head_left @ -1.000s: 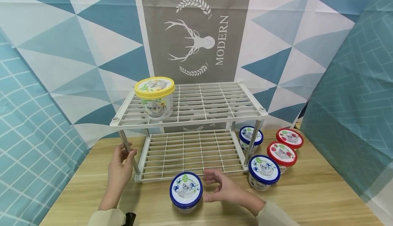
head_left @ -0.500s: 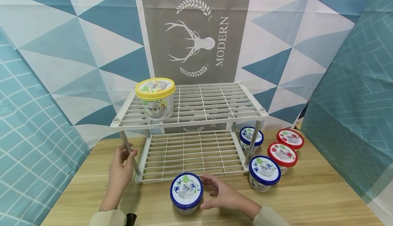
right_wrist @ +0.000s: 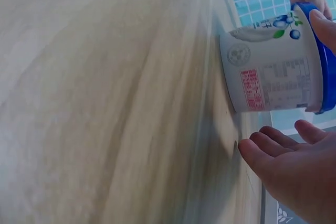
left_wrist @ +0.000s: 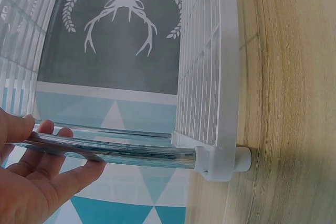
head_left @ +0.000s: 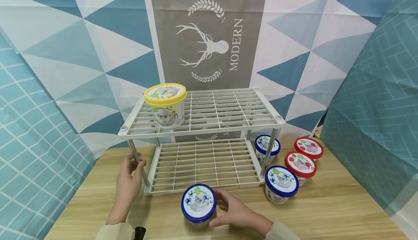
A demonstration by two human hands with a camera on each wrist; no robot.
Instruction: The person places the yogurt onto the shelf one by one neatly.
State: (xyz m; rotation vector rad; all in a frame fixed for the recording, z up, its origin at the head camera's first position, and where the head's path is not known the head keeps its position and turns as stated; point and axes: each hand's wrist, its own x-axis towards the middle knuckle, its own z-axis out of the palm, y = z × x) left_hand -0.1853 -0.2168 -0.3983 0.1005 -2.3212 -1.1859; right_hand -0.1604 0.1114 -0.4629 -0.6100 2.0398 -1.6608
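Observation:
My left hand (head_left: 128, 180) grips the front left metal post (left_wrist: 131, 153) of a white two-tier wire rack (head_left: 204, 185), thumb on one side and fingers on the other. In front of the rack, on the wooden table, stands a white tub with a blue lid (head_left: 198, 203) and blueberry print. My right hand (head_left: 233, 209) is spread around the tub's right side. In the right wrist view its thumb (right_wrist: 323, 30) overlaps the blue lid, while the other fingers (right_wrist: 257, 153) show a gap from the wall of the tub (right_wrist: 268, 72).
A yellow-lidded tub (head_left: 166, 106) sits at the left of the upper shelf. Right of the rack stand two more blue-lidded tubs, one in front (head_left: 281, 183) and one behind (head_left: 267, 147), beside red-lidded tubs (head_left: 300, 164). Patterned cloth hangs behind and at both sides.
My right hand has moved left, closer to the blue-lidded tub, its fingertips now passing behind it. My left hand keeps its hold on the post.

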